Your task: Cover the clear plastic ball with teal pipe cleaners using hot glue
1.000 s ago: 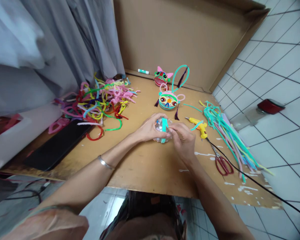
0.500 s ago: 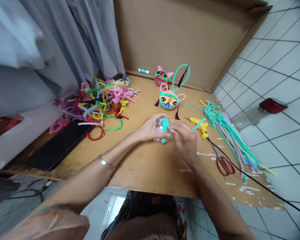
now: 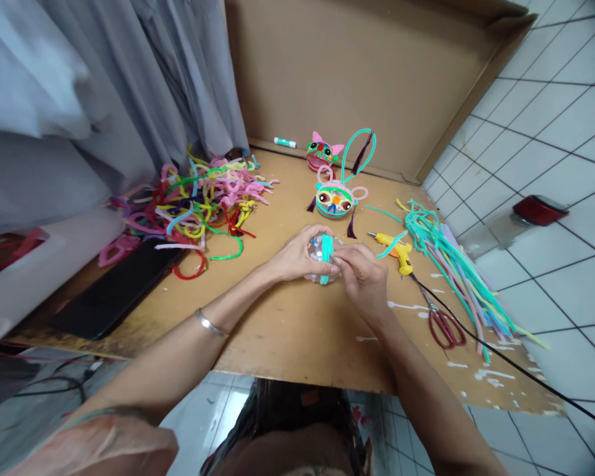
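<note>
A clear faceted ball (image 3: 317, 254) wrapped with a teal pipe cleaner (image 3: 326, 250) sits between both my hands above the brown board (image 3: 287, 330). My left hand (image 3: 292, 254) cups the ball from the left, fingers curled round it. My right hand (image 3: 361, 277) pinches the teal strand against the ball from the right. Just behind stand two finished pipe-cleaner faces: a teal owl-like one (image 3: 334, 199) and a red and pink one (image 3: 321, 152).
A heap of mixed coloured pipe cleaners (image 3: 198, 201) lies at the left. A yellow glue gun (image 3: 396, 250) with a black cord, red scissors (image 3: 443, 325) and a bundle of teal pipe cleaners (image 3: 451, 264) lie at the right. A black tablet (image 3: 114, 291) and a glue stick (image 3: 284, 142) also sit on the board.
My right hand's fingers have shifted slightly along the teal strand on the ball. Otherwise the hands stay in place.
</note>
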{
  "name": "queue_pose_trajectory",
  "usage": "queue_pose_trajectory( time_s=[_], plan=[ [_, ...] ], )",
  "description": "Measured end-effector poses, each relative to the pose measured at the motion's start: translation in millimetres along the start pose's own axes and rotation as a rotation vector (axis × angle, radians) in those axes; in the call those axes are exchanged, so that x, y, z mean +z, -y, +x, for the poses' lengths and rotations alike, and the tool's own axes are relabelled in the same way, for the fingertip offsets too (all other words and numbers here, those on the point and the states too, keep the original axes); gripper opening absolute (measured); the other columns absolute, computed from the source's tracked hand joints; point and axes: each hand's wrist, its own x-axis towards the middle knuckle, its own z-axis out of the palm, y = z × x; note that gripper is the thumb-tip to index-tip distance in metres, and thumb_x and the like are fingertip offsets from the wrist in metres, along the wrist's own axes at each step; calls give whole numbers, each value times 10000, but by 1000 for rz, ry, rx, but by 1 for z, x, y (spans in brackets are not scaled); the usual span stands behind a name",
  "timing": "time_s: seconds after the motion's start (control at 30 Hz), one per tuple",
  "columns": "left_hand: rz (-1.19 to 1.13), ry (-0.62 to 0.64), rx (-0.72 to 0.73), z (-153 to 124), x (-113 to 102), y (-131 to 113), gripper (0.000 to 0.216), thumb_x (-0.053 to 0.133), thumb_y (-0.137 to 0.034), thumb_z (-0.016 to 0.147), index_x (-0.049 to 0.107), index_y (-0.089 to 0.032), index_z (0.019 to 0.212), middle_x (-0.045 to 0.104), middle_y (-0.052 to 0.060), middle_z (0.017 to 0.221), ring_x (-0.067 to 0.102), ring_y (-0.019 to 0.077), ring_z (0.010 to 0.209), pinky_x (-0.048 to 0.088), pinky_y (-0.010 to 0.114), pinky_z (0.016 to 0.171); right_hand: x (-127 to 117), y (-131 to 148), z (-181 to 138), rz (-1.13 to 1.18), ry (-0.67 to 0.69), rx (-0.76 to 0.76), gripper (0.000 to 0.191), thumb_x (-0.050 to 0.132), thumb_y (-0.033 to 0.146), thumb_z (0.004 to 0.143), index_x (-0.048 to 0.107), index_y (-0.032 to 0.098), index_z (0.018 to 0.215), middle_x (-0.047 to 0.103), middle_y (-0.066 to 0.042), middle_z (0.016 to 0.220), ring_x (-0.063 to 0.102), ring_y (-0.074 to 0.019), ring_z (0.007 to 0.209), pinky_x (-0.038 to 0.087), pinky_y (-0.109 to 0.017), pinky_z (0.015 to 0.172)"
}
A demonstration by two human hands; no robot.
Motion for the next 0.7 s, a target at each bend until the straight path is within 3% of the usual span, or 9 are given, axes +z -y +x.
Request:
queue_pose_trajectory(
  time_s=[0.37, 0.7],
  plan=[
    [-20, 32, -2, 0, -3, 1, 746, 873, -450, 555, 561, -207, 1187, 597, 91, 1248, 578, 263, 1146, 470, 399, 990, 1, 1, -1, -10, 15, 18, 212, 502, 235, 953, 703, 228, 888, 704, -51, 890, 659, -187, 851, 541, -324, 767],
    [76, 55, 13, 0, -6, 2, 819, 873, -424, 522, 525, -228, 1238, 544, 102, 1299, 547, 290, 1198, 454, 467, 1045, 1, 0, 0, -8, 1, 2, 210, 494, 213, 948, 696, 229, 892, 701, -57, 890, 665, -189, 858, 548, -327, 782]
  ],
)
